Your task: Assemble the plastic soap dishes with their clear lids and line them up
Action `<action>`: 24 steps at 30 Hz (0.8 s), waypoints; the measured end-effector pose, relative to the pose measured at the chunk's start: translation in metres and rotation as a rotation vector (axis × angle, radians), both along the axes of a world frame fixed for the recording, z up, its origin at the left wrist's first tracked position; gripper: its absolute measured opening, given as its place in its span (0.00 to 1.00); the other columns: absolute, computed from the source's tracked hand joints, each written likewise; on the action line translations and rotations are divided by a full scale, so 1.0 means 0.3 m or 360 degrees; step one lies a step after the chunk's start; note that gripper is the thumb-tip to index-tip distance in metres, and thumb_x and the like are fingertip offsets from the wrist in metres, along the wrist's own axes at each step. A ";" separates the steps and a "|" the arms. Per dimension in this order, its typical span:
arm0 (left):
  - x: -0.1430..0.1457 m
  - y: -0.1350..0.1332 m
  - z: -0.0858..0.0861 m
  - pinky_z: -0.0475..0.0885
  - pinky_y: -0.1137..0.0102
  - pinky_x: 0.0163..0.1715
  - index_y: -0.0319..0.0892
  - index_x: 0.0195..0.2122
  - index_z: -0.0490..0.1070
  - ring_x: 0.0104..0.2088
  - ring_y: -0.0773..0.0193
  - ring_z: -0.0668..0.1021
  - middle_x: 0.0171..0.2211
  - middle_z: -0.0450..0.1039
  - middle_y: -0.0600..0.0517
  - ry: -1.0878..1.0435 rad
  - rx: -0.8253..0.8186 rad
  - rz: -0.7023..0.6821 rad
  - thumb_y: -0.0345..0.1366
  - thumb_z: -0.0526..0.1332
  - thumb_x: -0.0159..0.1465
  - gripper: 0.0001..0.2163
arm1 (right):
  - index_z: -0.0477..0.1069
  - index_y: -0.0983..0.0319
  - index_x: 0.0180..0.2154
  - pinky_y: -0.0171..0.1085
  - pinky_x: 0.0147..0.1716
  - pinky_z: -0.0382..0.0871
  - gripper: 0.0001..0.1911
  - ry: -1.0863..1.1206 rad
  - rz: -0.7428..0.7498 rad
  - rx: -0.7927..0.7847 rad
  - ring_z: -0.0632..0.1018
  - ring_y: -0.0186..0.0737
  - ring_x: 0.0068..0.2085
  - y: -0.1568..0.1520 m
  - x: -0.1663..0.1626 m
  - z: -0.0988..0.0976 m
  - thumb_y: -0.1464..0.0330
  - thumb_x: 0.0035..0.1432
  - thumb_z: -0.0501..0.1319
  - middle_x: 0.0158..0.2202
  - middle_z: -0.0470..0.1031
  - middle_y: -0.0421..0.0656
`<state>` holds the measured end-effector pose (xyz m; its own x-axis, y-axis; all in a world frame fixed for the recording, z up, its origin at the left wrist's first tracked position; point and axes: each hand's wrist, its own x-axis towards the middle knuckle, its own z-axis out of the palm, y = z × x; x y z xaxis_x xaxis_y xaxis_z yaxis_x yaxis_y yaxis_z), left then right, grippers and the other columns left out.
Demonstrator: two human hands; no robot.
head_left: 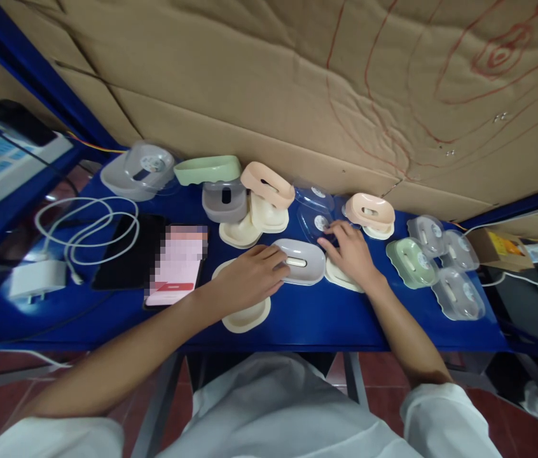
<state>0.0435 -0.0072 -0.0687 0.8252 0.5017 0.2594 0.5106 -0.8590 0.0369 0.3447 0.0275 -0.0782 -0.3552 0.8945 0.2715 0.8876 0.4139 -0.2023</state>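
Note:
My left hand [260, 275] is closed on the left end of a grey soap dish [314, 261], an oval tray with a pale bar in its middle slot. My right hand [349, 250] reaches over a cream base [338, 275]. Its thumb and forefinger pinch the near edge of a clear plastic lid [311, 219] with a round label. Another clear lid [308, 196] lies just behind. Under my left forearm are cream trays [248, 318], partly hidden.
Behind my hands stand a green dish [208, 170], a grey dish [225, 202] and peach dishes [269, 181]. Several lidded dishes [457, 294] are at the right. A phone [180, 264], a white charger [37, 278] and its cable occupy the left. Cardboard [250, 83] walls the table's back.

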 end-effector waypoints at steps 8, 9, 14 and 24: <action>-0.009 0.004 -0.007 0.72 0.59 0.54 0.42 0.46 0.76 0.54 0.52 0.79 0.51 0.78 0.46 -0.0091 -0.0091 -0.0050 0.40 0.67 0.72 0.08 | 0.72 0.60 0.53 0.55 0.54 0.75 0.22 0.0069 -0.0137 0.0091 0.80 0.59 0.55 -0.008 -0.002 -0.021 0.50 0.71 0.63 0.55 0.78 0.54; -0.011 0.007 -0.009 0.72 0.58 0.55 0.42 0.46 0.77 0.54 0.52 0.79 0.51 0.78 0.46 -0.0104 -0.0101 -0.0043 0.39 0.67 0.72 0.07 | 0.72 0.59 0.54 0.54 0.54 0.77 0.20 0.0185 -0.0107 0.0073 0.80 0.57 0.55 -0.009 0.006 -0.016 0.52 0.71 0.63 0.55 0.78 0.53; -0.008 0.017 -0.001 0.72 0.51 0.63 0.43 0.66 0.68 0.65 0.44 0.75 0.65 0.71 0.38 -0.0239 -0.0007 0.0120 0.36 0.68 0.71 0.23 | 0.72 0.57 0.60 0.47 0.49 0.82 0.19 0.0612 0.0136 -0.0093 0.83 0.48 0.51 -0.046 0.034 0.034 0.57 0.73 0.62 0.56 0.80 0.49; -0.022 0.041 -0.019 0.77 0.50 0.60 0.44 0.64 0.67 0.64 0.43 0.76 0.62 0.72 0.38 -0.0300 -0.0041 0.0164 0.37 0.67 0.72 0.21 | 0.74 0.57 0.60 0.60 0.67 0.72 0.17 0.0184 0.0747 0.0043 0.70 0.56 0.72 -0.131 -0.054 0.032 0.64 0.74 0.62 0.61 0.74 0.54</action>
<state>0.0368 0.0050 -0.0745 0.7073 0.5894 0.3902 0.5778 -0.8001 0.1612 0.3286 -0.0117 -0.0685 -0.6851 0.6368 0.3538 0.5759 0.7708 -0.2723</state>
